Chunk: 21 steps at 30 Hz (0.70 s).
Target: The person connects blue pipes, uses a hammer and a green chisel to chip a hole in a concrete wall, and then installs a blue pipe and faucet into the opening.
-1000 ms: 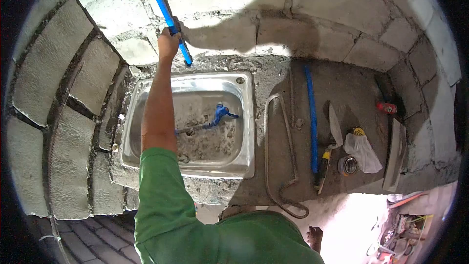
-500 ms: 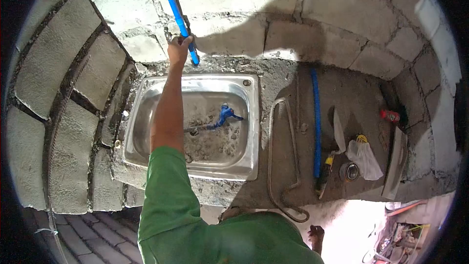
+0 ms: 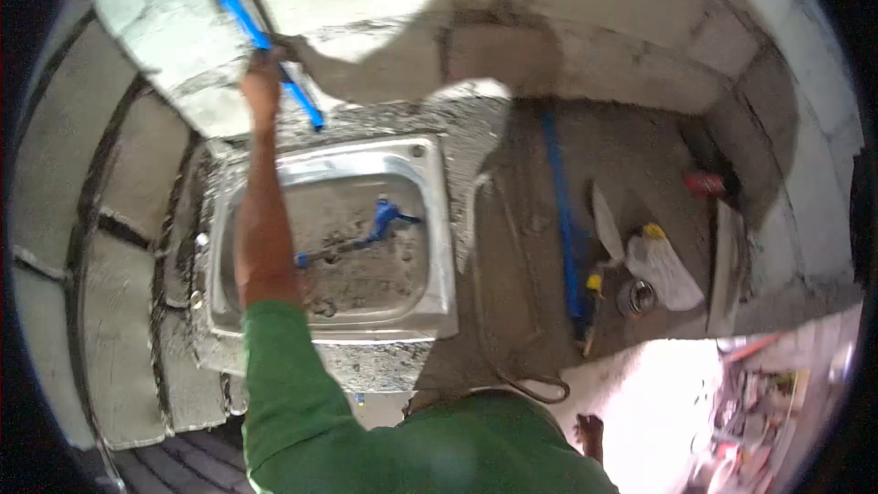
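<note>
Blue pipe (image 3: 237,7), far left: gripped low by left hand (image 3: 262,91), may tip, being top-heavy; right hand (image 3: 591,433): cannot tell

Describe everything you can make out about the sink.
The sink is a shiny, silvery, metal-looking basin, rectangular with rounded corners and a broad rim, which has a small round hole at its far right corner. It lies flat in a rough grey counter, open side up. Grey grit dirties its bottom, where a blue fitting rests. The left arm reaches over its left part, hiding some of it.
</note>
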Tool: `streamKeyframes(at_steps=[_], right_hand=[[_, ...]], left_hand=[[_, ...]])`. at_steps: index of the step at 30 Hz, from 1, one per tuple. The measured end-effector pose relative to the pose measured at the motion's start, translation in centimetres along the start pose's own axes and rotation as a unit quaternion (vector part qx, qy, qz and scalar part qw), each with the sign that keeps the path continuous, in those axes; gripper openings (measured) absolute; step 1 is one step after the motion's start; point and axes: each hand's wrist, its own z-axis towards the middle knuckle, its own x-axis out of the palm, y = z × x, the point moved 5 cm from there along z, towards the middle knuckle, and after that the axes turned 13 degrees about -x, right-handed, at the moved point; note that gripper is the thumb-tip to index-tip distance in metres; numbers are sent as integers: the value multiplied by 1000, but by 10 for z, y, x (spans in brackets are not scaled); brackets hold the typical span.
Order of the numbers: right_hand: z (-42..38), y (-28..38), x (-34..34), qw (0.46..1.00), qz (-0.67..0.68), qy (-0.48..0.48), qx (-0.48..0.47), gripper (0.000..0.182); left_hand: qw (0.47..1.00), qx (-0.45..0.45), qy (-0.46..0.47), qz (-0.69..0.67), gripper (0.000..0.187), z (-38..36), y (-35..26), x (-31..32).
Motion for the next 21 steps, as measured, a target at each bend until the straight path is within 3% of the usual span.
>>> streamKeyframes(at_steps=[1,2,3,5,7,11,13,15,17,20,21], right_hand=[[-2,6,1,1000,-6,3,-5,24],[-1,6,3,1000,-15,5,-4,27],[3,3,6,1000,-24,9,-7,30],[7,2,12,999,47,-16,-17,32],[0,30,13,989,-90,-3,-115,35],[-9,66,10,995,-15,-44,-86,29],[-10,77,2,986,-1,-72,-150,29],[-4,74,-6,982,-10,-95,-164,29],[-9,93,-19,972,26,-127,-198,28],[-26,147,-53,962,83,-183,-187,26],[-29,165,-66,954,91,-211,-194,25]], left_hand=[[984,157,-72,50,29,14,-33,-25],[999,-5,-34,-6,29,28,-42,-38],[973,-184,13,-139,34,32,-96,-65],[968,-121,1,-220,40,39,-155,-84],[948,-161,69,-264,43,28,-207,-87],[927,-157,202,-276,47,-29,-292,-62],[923,-126,270,-242,40,-56,-311,-28],[930,-15,277,-240,35,-90,-345,-8],[888,-75,361,-273,32,-132,-359,28],[880,-21,410,-239,30,-172,-395,55],[893,-9,369,-257,29,-185,-403,64]])
